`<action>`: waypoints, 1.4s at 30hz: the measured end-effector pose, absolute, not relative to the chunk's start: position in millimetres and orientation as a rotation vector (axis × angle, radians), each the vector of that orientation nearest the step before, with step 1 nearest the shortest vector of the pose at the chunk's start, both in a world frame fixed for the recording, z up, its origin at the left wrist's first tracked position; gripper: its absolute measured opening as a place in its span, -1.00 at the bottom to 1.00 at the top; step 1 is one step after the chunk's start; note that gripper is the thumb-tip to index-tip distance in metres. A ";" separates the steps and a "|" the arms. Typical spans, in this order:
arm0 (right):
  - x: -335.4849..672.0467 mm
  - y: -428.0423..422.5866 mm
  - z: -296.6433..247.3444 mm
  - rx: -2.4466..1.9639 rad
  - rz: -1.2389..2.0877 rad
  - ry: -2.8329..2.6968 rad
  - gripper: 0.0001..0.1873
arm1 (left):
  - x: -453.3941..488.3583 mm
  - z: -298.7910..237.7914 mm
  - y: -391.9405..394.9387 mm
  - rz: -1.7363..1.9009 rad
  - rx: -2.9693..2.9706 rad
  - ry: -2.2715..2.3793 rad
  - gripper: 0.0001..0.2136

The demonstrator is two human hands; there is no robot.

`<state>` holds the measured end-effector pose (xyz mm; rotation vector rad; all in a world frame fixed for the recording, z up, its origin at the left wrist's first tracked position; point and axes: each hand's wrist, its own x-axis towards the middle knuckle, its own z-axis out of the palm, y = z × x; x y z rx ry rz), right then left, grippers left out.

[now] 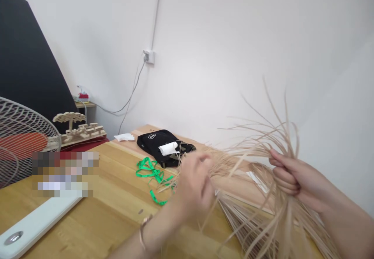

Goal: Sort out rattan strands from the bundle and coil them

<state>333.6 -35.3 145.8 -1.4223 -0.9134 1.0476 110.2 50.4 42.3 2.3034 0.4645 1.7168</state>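
My right hand [288,175] is fisted tight around a bundle of pale straw strands [271,142]; loose ends fan up and out above the knuckles, the rest hang down below the fist toward the desk. My left hand [194,185] is blurred, fingers curled in among the strands to the left of the right hand. Cannot tell whether it pinches any or only touches them. Thin bracelet [143,227] on the left wrist.

Under both hands: a flat heap of straight straw strips [248,220] lying on the wooden desk [111,208].

Just left of the left hand: green measuring tape [150,173], loosely tangled on the desk. Beyond it, a black bag [156,144] with a white roll [168,148] lying on top. Further left of the bag, a small white crumpled piece [124,137].

Well left of the hands: a wooden tree model [77,128] at the desk's far edge, a white fan grille [23,138], and a white flat device [35,224] near the close edge. Behind, on the white wall, a socket [149,56] with cables hanging.
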 end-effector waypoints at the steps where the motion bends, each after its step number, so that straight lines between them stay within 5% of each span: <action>1: 331.1 -34.5 147.0 -1.407 1.051 -0.895 -0.44 | 113.6 37.0 37.7 1.620 2.503 0.258 -0.63; 3: 327.0 -34.8 151.2 -1.377 1.058 -0.865 -0.44 | 120.8 23.4 21.6 1.306 2.786 0.139 -0.70; 6: 324.5 -39.9 160.9 -1.372 1.016 -0.839 -0.47 | 125.7 2.9 23.2 1.023 2.833 0.641 -0.71; 11: 322.1 -49.3 171.1 -1.471 0.909 -0.871 -0.45 | 108.2 9.5 40.5 1.494 2.389 0.746 -0.86; 15: 309.9 -48.5 168.4 -1.539 0.872 -0.978 -0.46 | 98.3 46.9 42.6 1.809 2.121 0.833 -0.44; 18: 300.8 -46.9 165.0 -1.558 0.882 -1.044 -0.44 | 102.2 66.2 53.5 1.518 2.115 0.892 -0.10; 20: 297.9 -46.5 163.9 -1.538 0.939 -1.073 -0.40 | 107.5 70.1 65.7 1.353 2.130 0.888 -0.05; 28: 303.6 -51.8 172.6 -1.325 1.081 -1.082 -0.46 | 116.6 58.1 99.2 0.852 1.974 0.404 -0.80; 42: 352.8 -77.6 213.9 -1.227 0.779 -1.201 -0.46 | 88.9 51.8 121.8 0.351 1.747 0.163 -0.59</action>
